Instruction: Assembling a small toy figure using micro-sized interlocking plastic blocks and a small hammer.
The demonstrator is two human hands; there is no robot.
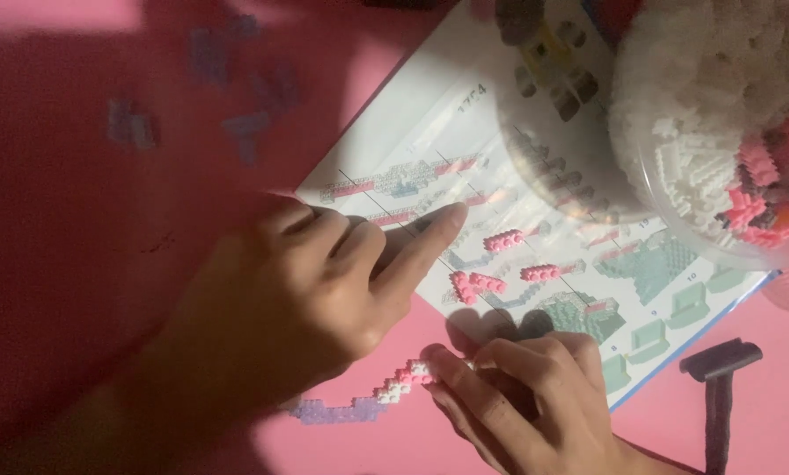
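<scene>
Brick strip (372, 398) (pink, white and lilac micro-blocks) is lying on the pink table (77, 264), just below the instruction sheet (429, 132). Right hand (535, 396) is pinching its pink end between closed fingertips. Left hand (297, 299) is holding nothing, index finger extended, pointing at a printed step. Risk: the thin strip may be snapping apart if the pinch twists it. Clear tub (720, 132) of loose blocks is standing nearby.

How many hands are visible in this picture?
2. The left hand rests on the instruction sheet, index finger extended. The right hand lies below, touching the pink, white and purple brick strip.
</scene>
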